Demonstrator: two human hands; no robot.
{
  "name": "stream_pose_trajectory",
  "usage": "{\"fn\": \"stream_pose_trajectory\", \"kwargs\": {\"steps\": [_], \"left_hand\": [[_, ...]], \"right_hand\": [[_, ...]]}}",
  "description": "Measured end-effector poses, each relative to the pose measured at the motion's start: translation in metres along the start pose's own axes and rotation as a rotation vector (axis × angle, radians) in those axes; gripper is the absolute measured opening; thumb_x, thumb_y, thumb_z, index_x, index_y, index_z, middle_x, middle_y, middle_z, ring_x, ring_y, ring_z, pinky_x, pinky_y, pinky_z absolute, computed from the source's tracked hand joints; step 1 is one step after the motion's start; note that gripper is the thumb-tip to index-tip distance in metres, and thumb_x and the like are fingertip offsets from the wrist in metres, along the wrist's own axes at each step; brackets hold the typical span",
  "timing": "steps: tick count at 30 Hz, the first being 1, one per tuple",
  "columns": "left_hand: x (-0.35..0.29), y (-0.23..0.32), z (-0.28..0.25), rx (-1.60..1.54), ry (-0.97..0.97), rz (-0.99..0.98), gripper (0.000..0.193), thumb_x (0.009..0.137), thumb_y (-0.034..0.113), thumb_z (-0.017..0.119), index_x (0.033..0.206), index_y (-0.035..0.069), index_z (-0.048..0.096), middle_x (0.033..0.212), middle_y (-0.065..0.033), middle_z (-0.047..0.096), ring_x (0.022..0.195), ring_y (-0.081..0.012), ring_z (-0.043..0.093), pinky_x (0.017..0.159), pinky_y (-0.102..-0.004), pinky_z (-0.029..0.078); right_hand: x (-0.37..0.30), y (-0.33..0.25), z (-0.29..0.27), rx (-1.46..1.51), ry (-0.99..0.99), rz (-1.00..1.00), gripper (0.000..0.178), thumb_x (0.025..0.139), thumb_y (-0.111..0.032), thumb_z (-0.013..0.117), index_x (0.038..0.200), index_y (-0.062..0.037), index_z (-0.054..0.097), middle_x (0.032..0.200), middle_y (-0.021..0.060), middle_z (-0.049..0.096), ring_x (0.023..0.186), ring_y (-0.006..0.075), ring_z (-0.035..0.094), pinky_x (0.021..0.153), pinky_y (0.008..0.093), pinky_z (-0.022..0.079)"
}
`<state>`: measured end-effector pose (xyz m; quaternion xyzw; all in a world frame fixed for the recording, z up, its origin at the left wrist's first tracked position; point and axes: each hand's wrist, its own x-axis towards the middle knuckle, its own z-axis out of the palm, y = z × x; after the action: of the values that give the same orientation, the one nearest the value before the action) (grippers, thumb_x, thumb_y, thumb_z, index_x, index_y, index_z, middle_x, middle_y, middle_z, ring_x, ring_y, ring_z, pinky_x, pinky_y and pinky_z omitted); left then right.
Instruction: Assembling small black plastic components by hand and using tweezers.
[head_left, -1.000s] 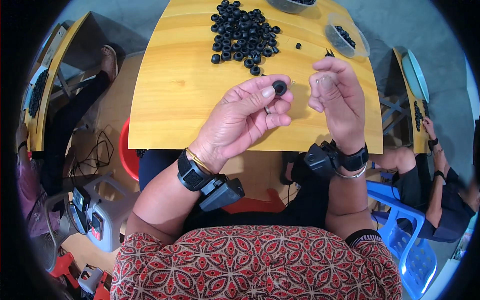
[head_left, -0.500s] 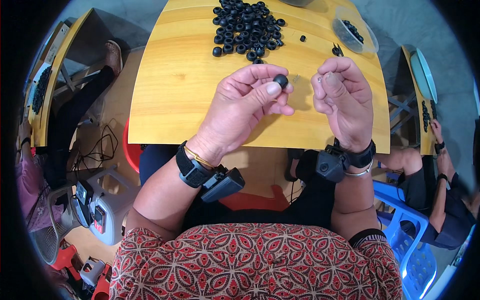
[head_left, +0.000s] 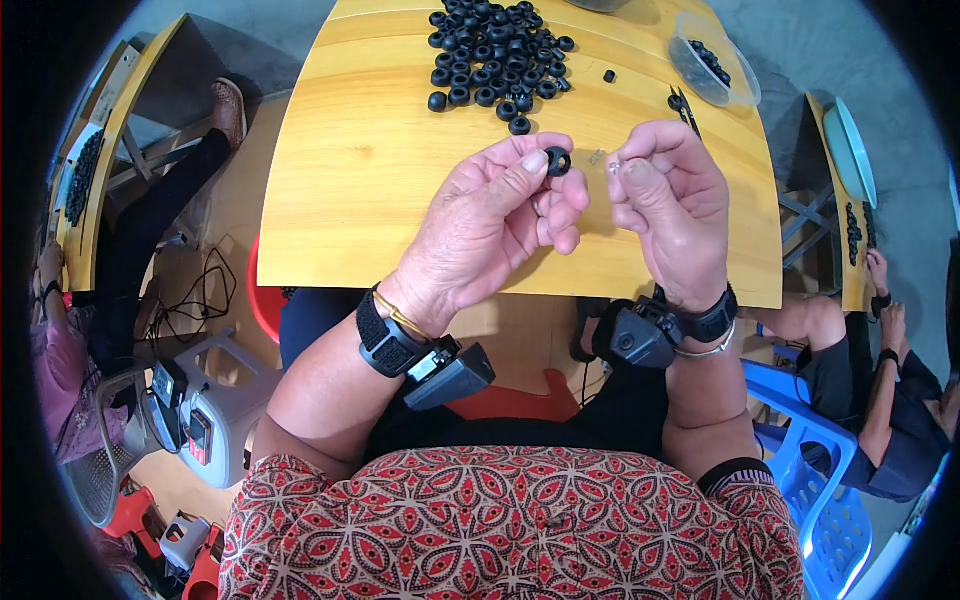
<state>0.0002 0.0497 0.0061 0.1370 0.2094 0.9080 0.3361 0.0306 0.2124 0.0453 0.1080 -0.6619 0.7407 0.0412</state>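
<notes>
My left hand (head_left: 500, 205) pinches a small round black piece (head_left: 558, 162) between thumb and index finger. A hole in it faces right. Close beside it, my right hand (head_left: 675, 205) has thumb and fingertip pressed on a tiny shiny piece (head_left: 614, 168), which looks like a small spring. Both hands are raised over the near part of the wooden table (head_left: 350, 190). On the tabletop between the fingertips lie a few tiny metallic springs (head_left: 597, 156). A heap of similar black pieces (head_left: 495, 55) spreads beyond my left hand.
A clear plastic tub (head_left: 735, 85) with black parts stands at the far right, near a dark pointed tool (head_left: 686, 108) and one loose black part (head_left: 609, 76). Other people sit at side tables left and right. A blue plastic chair (head_left: 815, 450) is at right.
My left hand has turned the black piece so its hole now shows. My right hand has moved left, bringing the tiny shiny piece closer to it.
</notes>
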Motion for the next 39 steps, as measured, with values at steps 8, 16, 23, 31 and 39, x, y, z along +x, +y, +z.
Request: {"fn": "stream_pose_trajectory", "kwargs": {"steps": [8,16,23,31,39], "left_hand": [[0.001,-0.001,0.008,0.026,0.143,-0.03,0.025,0.088,0.014,0.044,0.108,-0.001,0.048,0.084,-0.0077,0.055,0.066,-0.0122,0.053,0.058,-0.0242,0.046],[0.001,0.0,0.004,0.13,0.098,-0.018,0.023,0.087,0.013,0.048,0.105,-0.001,0.051,0.081,-0.0066,0.057,0.065,-0.0108,0.053,0.057,-0.0219,0.047],[0.001,-0.003,0.004,0.11,0.069,-0.005,0.019,0.085,0.007,0.05,0.1,-0.003,0.053,0.081,-0.0089,0.059,0.064,-0.0134,0.057,0.059,-0.0236,0.05],[0.001,-0.002,0.003,0.126,0.061,-0.011,0.018,0.085,0.006,0.049,0.1,-0.003,0.053,0.077,-0.0085,0.058,0.062,-0.0146,0.057,0.058,-0.0236,0.05],[0.002,-0.002,0.0,-0.004,0.027,-0.067,0.019,0.086,0.006,0.046,0.103,-0.003,0.051,0.079,-0.0099,0.058,0.061,-0.0162,0.058,0.058,-0.0241,0.05]], "right_hand": [[0.002,0.005,0.008,-0.112,0.06,-0.009,0.01,0.083,-0.005,0.052,0.092,-0.0041,0.048,0.075,0.0002,0.053,0.063,0.0034,0.048,0.053,0.0161,0.038],[0.003,0.019,0.002,-0.345,0.021,-0.314,0.013,0.079,0.003,0.053,0.089,-0.0021,0.047,0.079,0.0039,0.053,0.066,0.0074,0.052,0.058,0.0186,0.042],[0.004,0.018,0.005,-0.505,-0.042,-0.491,0.012,0.077,0.006,0.053,0.085,-0.0008,0.048,0.079,0.0085,0.054,0.063,0.0129,0.056,0.058,0.0223,0.045],[0.003,0.006,0.012,-0.554,-0.107,-0.492,0.014,0.074,0.006,0.056,0.084,-0.0013,0.05,0.07,0.0059,0.051,0.063,0.0134,0.057,0.054,0.0232,0.045],[0.004,0.01,0.007,-0.546,-0.074,-0.405,0.028,0.072,0.003,0.06,0.098,-0.0028,0.055,0.064,0.0002,0.045,0.055,0.0072,0.044,0.051,0.019,0.039]]}}
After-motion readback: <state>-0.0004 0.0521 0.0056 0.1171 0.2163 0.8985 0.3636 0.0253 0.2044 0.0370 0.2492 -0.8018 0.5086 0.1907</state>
